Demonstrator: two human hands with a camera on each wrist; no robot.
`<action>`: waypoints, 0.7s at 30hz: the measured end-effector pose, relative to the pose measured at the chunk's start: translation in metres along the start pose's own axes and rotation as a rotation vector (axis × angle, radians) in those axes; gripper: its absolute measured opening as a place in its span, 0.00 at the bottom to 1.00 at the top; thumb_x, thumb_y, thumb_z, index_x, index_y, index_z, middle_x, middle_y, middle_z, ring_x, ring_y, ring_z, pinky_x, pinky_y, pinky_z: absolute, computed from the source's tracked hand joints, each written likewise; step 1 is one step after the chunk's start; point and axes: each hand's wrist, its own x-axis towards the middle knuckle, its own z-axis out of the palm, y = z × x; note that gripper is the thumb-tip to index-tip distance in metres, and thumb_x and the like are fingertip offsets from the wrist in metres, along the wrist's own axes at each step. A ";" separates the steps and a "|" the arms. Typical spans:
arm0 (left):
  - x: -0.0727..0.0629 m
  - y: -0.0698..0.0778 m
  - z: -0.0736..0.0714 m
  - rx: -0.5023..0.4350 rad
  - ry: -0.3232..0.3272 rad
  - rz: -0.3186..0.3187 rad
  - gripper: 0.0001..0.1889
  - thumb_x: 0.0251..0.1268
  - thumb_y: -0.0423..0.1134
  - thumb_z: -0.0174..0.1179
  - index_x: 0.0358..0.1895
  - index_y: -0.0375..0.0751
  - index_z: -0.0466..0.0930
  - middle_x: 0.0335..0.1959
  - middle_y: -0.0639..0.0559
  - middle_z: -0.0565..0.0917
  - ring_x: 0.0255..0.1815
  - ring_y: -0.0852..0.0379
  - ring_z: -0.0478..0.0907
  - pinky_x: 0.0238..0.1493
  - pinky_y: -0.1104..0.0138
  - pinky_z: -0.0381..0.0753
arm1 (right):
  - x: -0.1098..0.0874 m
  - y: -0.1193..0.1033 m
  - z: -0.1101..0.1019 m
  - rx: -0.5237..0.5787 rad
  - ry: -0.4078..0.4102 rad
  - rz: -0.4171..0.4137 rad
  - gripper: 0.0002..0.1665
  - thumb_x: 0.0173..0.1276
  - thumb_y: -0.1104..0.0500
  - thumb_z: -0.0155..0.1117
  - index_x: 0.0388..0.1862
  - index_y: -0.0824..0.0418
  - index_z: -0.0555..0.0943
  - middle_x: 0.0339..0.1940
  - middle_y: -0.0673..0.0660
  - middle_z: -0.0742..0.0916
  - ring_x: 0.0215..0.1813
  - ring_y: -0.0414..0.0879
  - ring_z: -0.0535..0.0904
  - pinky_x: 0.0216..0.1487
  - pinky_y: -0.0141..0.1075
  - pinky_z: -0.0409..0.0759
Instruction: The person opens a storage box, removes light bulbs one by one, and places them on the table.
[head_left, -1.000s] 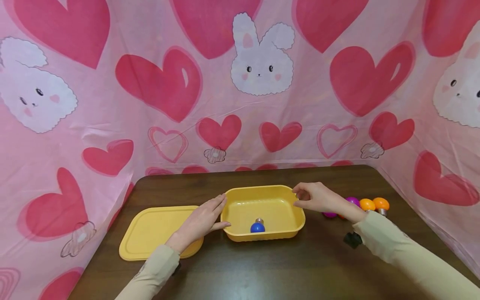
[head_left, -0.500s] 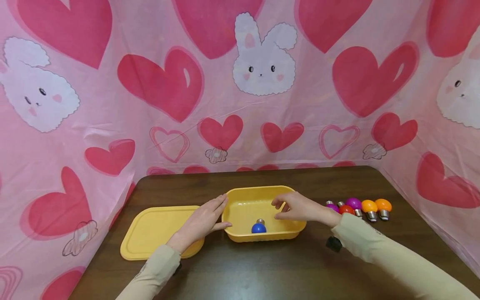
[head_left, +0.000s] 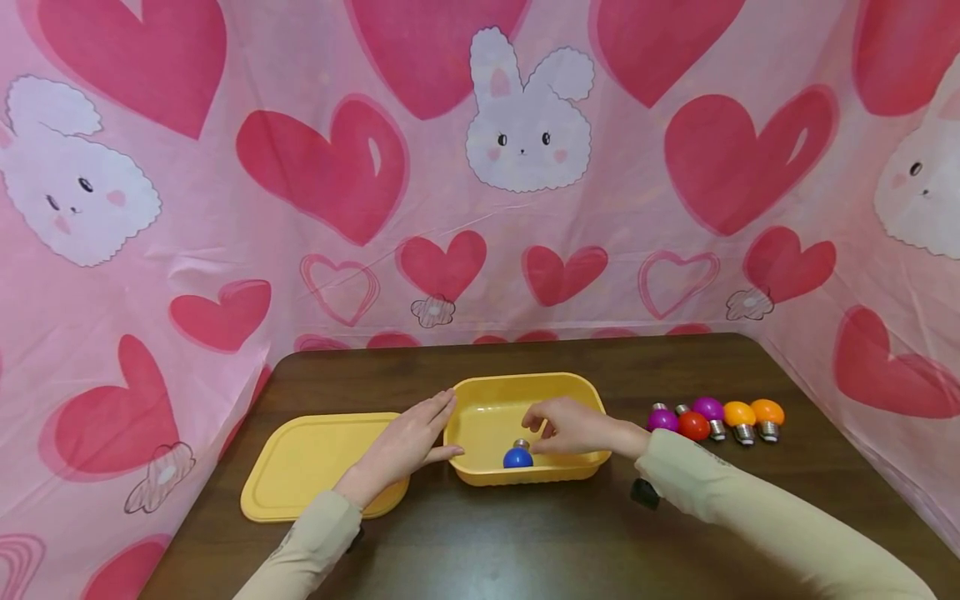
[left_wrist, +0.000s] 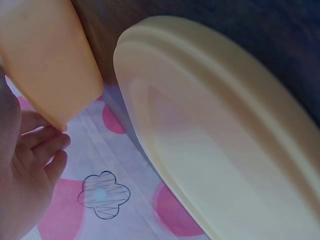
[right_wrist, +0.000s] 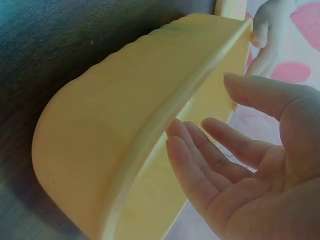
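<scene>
In the head view a blue light bulb (head_left: 517, 457) lies near the front wall inside a yellow plastic container (head_left: 480, 417), its metal base pointing to the back. My right hand (head_left: 573, 427) reaches over the container just right of the bulb. Its fingers are loosely bent and spread from the thumb, with nothing between them, as the right hand (right_wrist: 250, 160) in the right wrist view also shows. With straight fingers, my left hand (head_left: 401, 437) rests at the container's left rim. Fingertips of the left hand (left_wrist: 37, 155) show at the rim in the left wrist view.
Left of the container a flat yellow lid (head_left: 315, 458) lies on the dark wooden table (head_left: 480, 550), partly under my left forearm. At the right stand several bulbs in a row: purple (head_left: 708, 407), red (head_left: 693, 426) and orange (head_left: 739, 413). A pink heart-patterned cloth (head_left: 442, 208) hangs behind.
My right hand has moved left, from the container's right rim to above its inside beside the blue bulb, uncovering the row of bulbs. The left hand keeps its place.
</scene>
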 end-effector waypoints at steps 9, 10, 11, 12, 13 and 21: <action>-0.001 -0.001 0.002 0.021 0.015 0.012 0.43 0.63 0.63 0.59 0.71 0.32 0.67 0.73 0.40 0.70 0.72 0.45 0.72 0.70 0.54 0.74 | 0.006 -0.006 0.006 0.032 -0.041 0.060 0.21 0.62 0.54 0.73 0.52 0.61 0.82 0.48 0.56 0.88 0.42 0.41 0.83 0.51 0.37 0.86; -0.001 -0.001 0.002 0.019 0.017 0.012 0.43 0.63 0.63 0.60 0.71 0.32 0.67 0.73 0.40 0.70 0.72 0.45 0.72 0.69 0.54 0.75 | 0.006 -0.006 0.007 0.032 -0.043 0.061 0.21 0.62 0.54 0.73 0.52 0.61 0.82 0.49 0.56 0.88 0.42 0.42 0.83 0.52 0.37 0.86; -0.001 -0.001 0.002 0.019 0.018 0.012 0.43 0.63 0.63 0.59 0.71 0.32 0.67 0.73 0.40 0.70 0.72 0.45 0.72 0.70 0.54 0.75 | 0.007 -0.005 0.008 0.031 -0.046 0.060 0.21 0.62 0.55 0.73 0.52 0.61 0.82 0.49 0.56 0.87 0.43 0.43 0.83 0.52 0.38 0.86; -0.001 -0.001 0.002 0.018 0.018 0.011 0.43 0.63 0.63 0.59 0.71 0.32 0.67 0.73 0.40 0.70 0.72 0.45 0.72 0.70 0.54 0.74 | 0.008 -0.005 0.008 0.029 -0.049 0.060 0.21 0.62 0.55 0.73 0.52 0.61 0.82 0.49 0.56 0.87 0.43 0.44 0.83 0.52 0.38 0.86; -0.001 -0.001 0.002 0.016 0.017 0.008 0.43 0.63 0.63 0.59 0.71 0.32 0.67 0.73 0.40 0.70 0.72 0.45 0.72 0.70 0.54 0.74 | 0.009 -0.005 0.008 0.026 -0.052 0.057 0.21 0.62 0.56 0.73 0.52 0.62 0.82 0.49 0.56 0.87 0.44 0.45 0.83 0.52 0.39 0.86; -0.001 -0.001 0.002 0.009 -0.006 -0.011 0.43 0.63 0.63 0.60 0.72 0.33 0.66 0.74 0.41 0.69 0.72 0.45 0.71 0.71 0.55 0.73 | 0.014 -0.009 0.008 -0.044 -0.089 0.009 0.21 0.60 0.60 0.74 0.52 0.63 0.82 0.49 0.58 0.86 0.49 0.50 0.82 0.56 0.44 0.84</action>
